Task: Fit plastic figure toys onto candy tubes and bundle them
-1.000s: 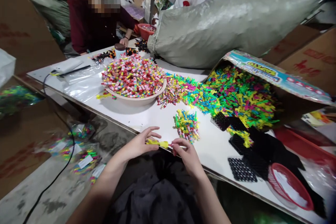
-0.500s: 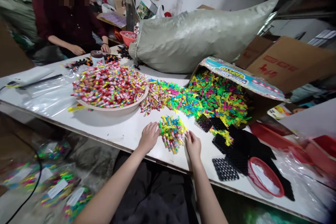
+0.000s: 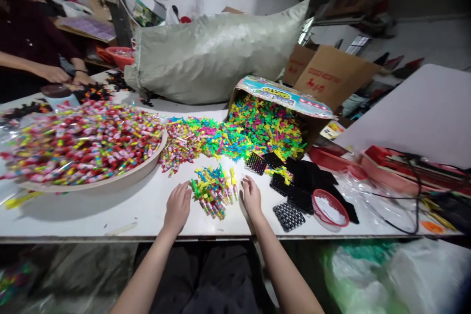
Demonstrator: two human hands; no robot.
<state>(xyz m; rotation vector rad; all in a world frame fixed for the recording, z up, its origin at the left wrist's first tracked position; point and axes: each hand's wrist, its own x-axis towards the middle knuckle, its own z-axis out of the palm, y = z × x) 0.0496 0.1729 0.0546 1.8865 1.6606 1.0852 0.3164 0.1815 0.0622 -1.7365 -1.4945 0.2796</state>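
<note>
Between my hands, near the table's front edge, lies a small heap of little toy tubes [image 3: 211, 191] with yellow, green and blue plastic tops and pink-white bodies. My left hand [image 3: 178, 208] rests at the heap's left side, fingers extended, the tips close to a green top. On the other side my right hand [image 3: 252, 197] is open, its fingers slightly bent and apart, with nothing visible in them. A few tubes [image 3: 234, 184] lie slightly apart from the heap, beside the right fingertips. Whether either hand touches a tube I cannot tell.
A wide basin [image 3: 152, 162] heaped with wrapped tubes stands at left. Colourful plastic pieces spill from a tipped box [image 3: 283, 98]. Black perforated trays [image 3: 289, 217] and a red basket [image 3: 346, 216] lie at right. Behind are a large sack [image 3: 221, 54] and a co-worker's hands [image 3: 55, 73].
The view has swung to the right. My right hand has opened a little from its more curled pose, and a few tubes now lie apart on the heap's right side.
</note>
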